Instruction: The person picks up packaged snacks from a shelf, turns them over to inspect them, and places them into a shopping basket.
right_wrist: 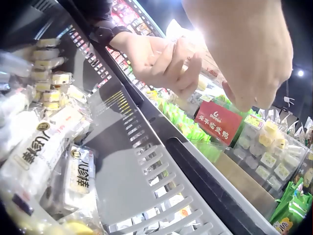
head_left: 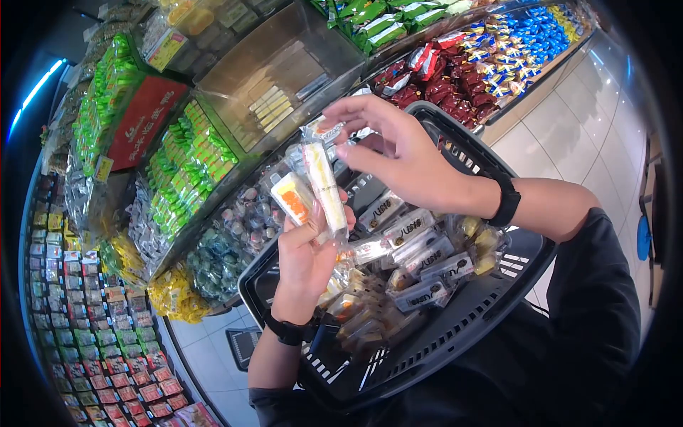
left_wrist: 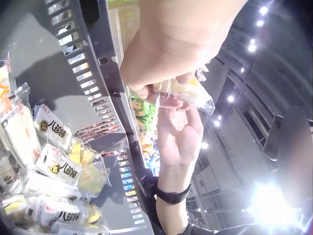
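In the head view my left hand (head_left: 306, 260) grips several clear-wrapped snack packs, one with a white and yellow bar (head_left: 324, 186) and one with orange pieces (head_left: 290, 199). My right hand (head_left: 398, 153) is at the upper ends of these packs, fingers bent; whether it touches the wrapper cannot be told. The left wrist view has the right hand (left_wrist: 180, 139) close beside the held wrapper (left_wrist: 188, 92). In the right wrist view the left hand's fingers (right_wrist: 171, 63) curl round the packs. Below both hands is a dark basket (head_left: 455, 349) holding white packs with black lettering (head_left: 420, 295).
Bins of green packets (head_left: 188, 167), dark red packets (head_left: 441, 92) and blue packets (head_left: 523, 39) surround the basket. A mostly bare clear bin (head_left: 292, 57) holds a few bars. A red sign (head_left: 146, 121) stands at the left, and shelves of small packets lie beyond.
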### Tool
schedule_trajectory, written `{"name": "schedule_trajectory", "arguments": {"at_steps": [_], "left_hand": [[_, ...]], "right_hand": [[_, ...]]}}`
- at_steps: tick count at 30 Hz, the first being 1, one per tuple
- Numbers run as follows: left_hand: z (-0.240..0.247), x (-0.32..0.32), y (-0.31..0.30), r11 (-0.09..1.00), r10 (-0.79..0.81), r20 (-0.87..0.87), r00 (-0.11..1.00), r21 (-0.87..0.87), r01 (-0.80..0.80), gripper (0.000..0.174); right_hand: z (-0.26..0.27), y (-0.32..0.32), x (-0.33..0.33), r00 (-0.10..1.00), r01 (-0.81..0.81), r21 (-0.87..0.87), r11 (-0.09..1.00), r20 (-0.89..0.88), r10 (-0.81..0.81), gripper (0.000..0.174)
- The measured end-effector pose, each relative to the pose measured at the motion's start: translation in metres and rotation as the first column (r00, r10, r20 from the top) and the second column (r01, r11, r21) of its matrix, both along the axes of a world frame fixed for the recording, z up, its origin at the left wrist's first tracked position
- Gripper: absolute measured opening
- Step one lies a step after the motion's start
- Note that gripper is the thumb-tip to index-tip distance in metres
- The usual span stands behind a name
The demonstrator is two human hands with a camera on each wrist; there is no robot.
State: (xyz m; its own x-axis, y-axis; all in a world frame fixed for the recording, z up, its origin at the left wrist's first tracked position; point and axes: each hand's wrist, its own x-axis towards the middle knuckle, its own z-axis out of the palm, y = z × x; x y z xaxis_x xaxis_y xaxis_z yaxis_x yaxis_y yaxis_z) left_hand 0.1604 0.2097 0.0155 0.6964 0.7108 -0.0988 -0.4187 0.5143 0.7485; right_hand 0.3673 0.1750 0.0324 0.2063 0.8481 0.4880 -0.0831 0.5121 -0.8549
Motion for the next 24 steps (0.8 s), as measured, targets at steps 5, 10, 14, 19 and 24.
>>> {"name": "schedule_trajectory", "arguments": {"at_steps": [5, 10, 14, 19, 24], "left_hand": [[0.013, 0.012, -0.010, 0.981, 0.190, -0.202, 0.961, 0.006, -0.193, 0.033], [0.024, 0.018, -0.013, 0.960, 0.260, -0.337, 0.905, -0.015, -0.281, 0.030], [0.019, 0.015, -0.007, 0.983, 0.158, -0.148, 0.976, -0.066, -0.169, 0.040], [0.020, 0.015, -0.004, 0.996, 0.015, -0.163, 0.987, -0.079, -0.029, 0.046], [0.028, 0.014, -0.006, 0.993, -0.116, -0.137, 0.984, -0.011, 0.116, 0.047]], "right_hand": [[-0.006, 0.002, 0.001, 0.979, -0.167, -0.369, 0.914, 0.050, 0.199, 0.033], [-0.007, 0.002, -0.003, 0.961, -0.252, -0.630, 0.735, -0.072, 0.268, 0.034], [0.019, -0.001, -0.002, 0.956, -0.270, -0.699, 0.662, -0.277, 0.097, 0.030], [0.072, 0.062, 0.029, 0.976, -0.122, -0.618, 0.776, 0.066, 0.206, 0.025], [0.108, 0.198, 0.030, 0.522, 0.190, -0.106, 0.976, 0.853, -0.009, 0.029]]}}
